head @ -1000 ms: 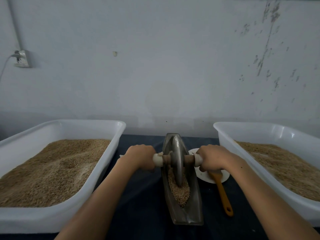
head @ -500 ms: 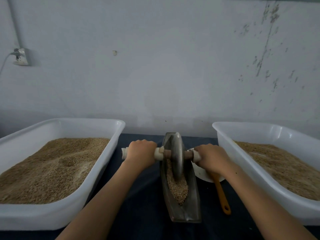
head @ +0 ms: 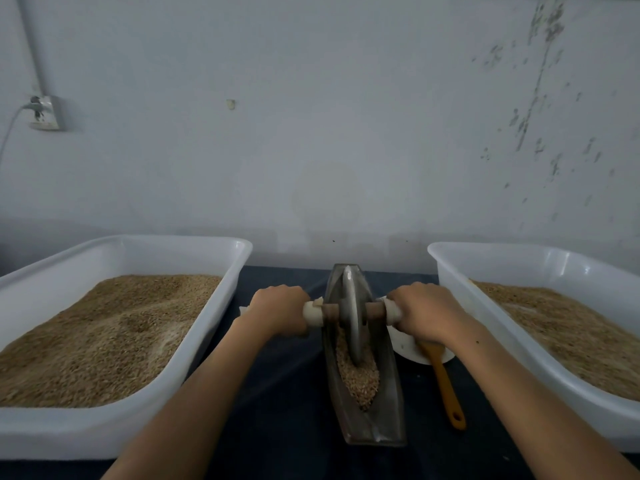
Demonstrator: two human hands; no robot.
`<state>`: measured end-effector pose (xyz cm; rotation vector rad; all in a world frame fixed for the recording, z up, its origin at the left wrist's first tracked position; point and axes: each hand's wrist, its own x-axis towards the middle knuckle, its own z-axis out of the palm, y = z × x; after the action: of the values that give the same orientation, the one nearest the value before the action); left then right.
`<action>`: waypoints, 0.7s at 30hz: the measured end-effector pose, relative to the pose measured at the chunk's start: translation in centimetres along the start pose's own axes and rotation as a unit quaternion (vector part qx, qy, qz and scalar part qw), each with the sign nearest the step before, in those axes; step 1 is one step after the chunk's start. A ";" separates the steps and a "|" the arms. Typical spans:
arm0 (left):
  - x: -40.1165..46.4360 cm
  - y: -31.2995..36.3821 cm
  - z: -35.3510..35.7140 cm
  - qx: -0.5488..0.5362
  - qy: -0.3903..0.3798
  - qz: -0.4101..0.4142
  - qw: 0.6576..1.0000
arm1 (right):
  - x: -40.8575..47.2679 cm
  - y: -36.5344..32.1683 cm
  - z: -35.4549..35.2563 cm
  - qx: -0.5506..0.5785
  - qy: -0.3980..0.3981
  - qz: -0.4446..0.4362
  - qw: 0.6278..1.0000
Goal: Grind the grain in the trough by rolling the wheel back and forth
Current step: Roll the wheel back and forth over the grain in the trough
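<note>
One wheel (head: 350,313), one trough (head: 388,403), two bins (head: 221,306)

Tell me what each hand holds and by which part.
Left hand and right hand each grip a white-capped end of the wooden axle through the grey metal grinding wheel.

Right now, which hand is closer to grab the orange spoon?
The right hand. The orange spoon lies just under and beside it, right of the trough. The left hand is across the wheel.
</note>
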<state>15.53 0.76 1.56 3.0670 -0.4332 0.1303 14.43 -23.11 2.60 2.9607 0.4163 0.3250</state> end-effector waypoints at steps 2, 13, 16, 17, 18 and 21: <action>0.0 -0.1 0.3 -0.008 0.025 -0.002 1.000 | 0.2 -0.1 0.5 -0.013 0.059 -0.001 0.998; 0.2 0.1 -0.1 0.015 -0.011 -0.001 1.000 | 0.3 0.4 -0.4 0.019 -0.067 0.004 0.998; 0.1 0.4 -0.9 0.010 -0.056 0.000 0.998 | 0.1 0.6 -1.1 0.043 -0.148 0.003 0.988; 0.1 0.5 -1.0 0.009 -0.062 0.002 0.998 | 0.1 0.7 -1.1 0.055 -0.158 0.003 0.986; 0.1 0.5 -1.1 0.010 -0.064 0.005 0.998 | 0.1 0.8 -1.1 0.064 -0.164 0.004 0.984; 0.0 0.5 -1.0 0.011 -0.053 0.006 0.999 | 0.2 0.7 -0.9 0.061 -0.154 0.006 0.986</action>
<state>15.35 0.33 2.57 3.1032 -0.4593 -0.0267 14.55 -23.63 3.66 3.0594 0.3912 -0.1648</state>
